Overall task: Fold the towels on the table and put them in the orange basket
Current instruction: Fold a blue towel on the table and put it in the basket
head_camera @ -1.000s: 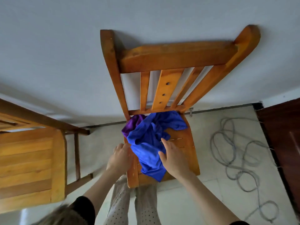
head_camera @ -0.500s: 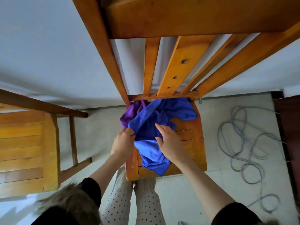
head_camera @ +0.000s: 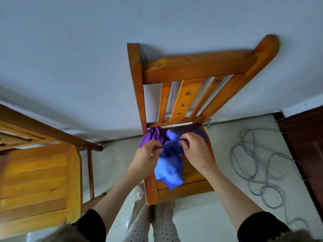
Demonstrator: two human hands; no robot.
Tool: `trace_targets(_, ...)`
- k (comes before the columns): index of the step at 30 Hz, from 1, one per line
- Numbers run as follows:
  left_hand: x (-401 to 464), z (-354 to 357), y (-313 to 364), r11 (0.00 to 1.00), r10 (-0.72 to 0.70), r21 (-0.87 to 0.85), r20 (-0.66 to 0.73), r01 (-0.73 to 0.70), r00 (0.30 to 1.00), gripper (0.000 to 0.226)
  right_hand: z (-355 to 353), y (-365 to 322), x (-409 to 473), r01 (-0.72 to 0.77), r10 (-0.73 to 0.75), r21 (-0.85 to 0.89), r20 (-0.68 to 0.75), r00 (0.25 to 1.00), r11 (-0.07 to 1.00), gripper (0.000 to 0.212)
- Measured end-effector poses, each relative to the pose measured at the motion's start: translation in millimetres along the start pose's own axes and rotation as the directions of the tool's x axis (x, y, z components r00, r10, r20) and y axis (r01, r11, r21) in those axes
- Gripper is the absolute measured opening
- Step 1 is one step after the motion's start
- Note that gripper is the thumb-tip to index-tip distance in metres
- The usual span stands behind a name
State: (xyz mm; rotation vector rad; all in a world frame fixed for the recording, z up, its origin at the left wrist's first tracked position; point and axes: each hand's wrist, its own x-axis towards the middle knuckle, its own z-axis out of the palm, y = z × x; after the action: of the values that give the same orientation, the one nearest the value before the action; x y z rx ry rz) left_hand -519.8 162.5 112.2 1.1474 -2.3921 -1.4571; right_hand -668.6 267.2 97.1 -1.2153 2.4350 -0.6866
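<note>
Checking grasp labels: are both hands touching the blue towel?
Touching. Head view shows left hand and right hand each pinching the blue towel's stretched edge.

We see a blue towel [head_camera: 168,169] crumpled on the wooden chair seat [head_camera: 192,173], its lower end draped toward the seat's front edge. Its upper edge is pulled into a taut band. A purple towel [head_camera: 153,136] is bunched at the seat's back-left corner, under the backrest, touching the blue one. No orange basket in view.
</note>
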Motion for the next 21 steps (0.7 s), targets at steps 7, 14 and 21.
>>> trace_targets(7,-12.2,-47.2,79.2,0.983,0.183,-0.029,0.043,-0.181,0.982,0.010,-91.8,-41.7,-10.6,-0.050,0.075,0.124,-0.207,0.976,0.991,0.005)
trace_targets(14,-63.4,-114.2,157.0,0.910,0.398,-0.023,-0.232,-0.414,0.888,0.023,-154.9,-105.8,-21.1,0.065,0.010,0.149,-0.451,0.892,0.987,0.021)
trace_targets(21,-154.3,-158.8,184.6,0.886,0.441,0.066,-0.420,-0.458,0.793,0.014,-171.1,-144.9,-65.4,0.184,-0.089,0.166,-0.461,0.883,0.969,0.012)
